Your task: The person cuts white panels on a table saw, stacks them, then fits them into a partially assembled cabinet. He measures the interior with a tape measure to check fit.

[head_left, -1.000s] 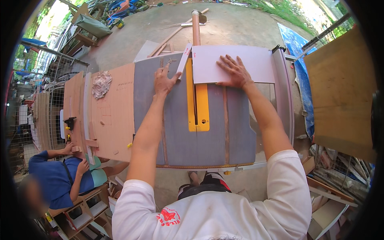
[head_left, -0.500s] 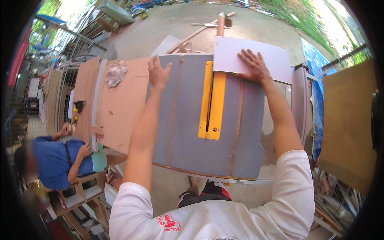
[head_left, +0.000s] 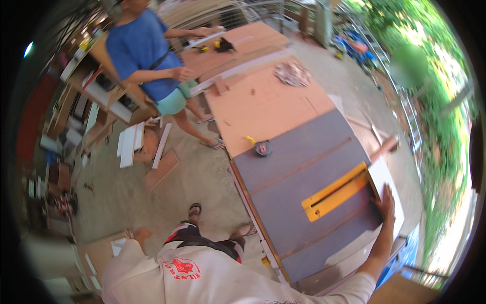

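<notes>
At the right, my right hand (head_left: 386, 203) lies on a white panel (head_left: 387, 177) with its fingers stretched out. The panel rests at the far edge of a grey saw table (head_left: 283, 202), against one end of its yellow insert plate (head_left: 336, 192). Low on the left, my left hand (head_left: 140, 234) is away from the saw, beside a brown board (head_left: 104, 247) with white strips on it. Blur and its small size hide what those fingers do. A tape measure (head_left: 262, 148) with a yellow tab sits on the saw table's left part.
A plywood sheet (head_left: 268, 109) adjoins the saw table and carries a crumpled wrapping (head_left: 292, 74). Beyond it, a co-worker in a blue shirt (head_left: 139, 45) stands at another board with black and yellow tools (head_left: 223, 45). White and brown offcuts (head_left: 130, 144) lie on the concrete floor.
The view has swung to the left. My left hand has left the plywood's edge and dropped low to my left. My right hand stays on the white panel.
</notes>
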`<state>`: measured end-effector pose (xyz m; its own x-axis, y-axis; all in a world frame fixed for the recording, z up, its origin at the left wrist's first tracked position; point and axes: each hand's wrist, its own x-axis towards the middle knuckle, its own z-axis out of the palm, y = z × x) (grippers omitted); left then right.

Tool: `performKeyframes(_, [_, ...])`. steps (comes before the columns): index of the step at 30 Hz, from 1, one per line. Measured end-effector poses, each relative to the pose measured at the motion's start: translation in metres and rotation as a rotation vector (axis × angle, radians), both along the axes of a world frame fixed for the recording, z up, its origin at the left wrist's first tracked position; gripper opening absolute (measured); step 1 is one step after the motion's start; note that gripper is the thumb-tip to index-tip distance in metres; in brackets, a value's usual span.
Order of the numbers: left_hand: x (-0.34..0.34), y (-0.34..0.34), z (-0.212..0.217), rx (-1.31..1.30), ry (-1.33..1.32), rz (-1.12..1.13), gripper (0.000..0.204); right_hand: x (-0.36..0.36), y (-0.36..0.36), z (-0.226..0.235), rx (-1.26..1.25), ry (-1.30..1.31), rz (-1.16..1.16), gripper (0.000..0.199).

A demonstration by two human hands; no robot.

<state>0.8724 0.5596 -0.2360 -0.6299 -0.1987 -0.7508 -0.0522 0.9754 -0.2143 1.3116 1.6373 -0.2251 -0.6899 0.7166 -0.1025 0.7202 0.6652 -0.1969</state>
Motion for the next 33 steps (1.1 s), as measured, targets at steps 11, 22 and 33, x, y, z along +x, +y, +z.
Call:
performKeyframes(11, [0.084,-0.042,-0.125,0.271,-0.019,0.519,0.026,0.060,0.075,0.164,0.677,-0.127,-0.150,0.033])
performKeyframes(22, [-0.001,0.014,-0.050,1.151,0.369,0.072,0.041,-0.223,-0.443,0.369,0.811,0.559,0.261,0.051])
performKeyframes(33, [0.077,-0.148,0.202,2.188,-0.225,1.421,0.087,-0.468,-0.926,0.163,-0.307,0.392,1.512,0.053])
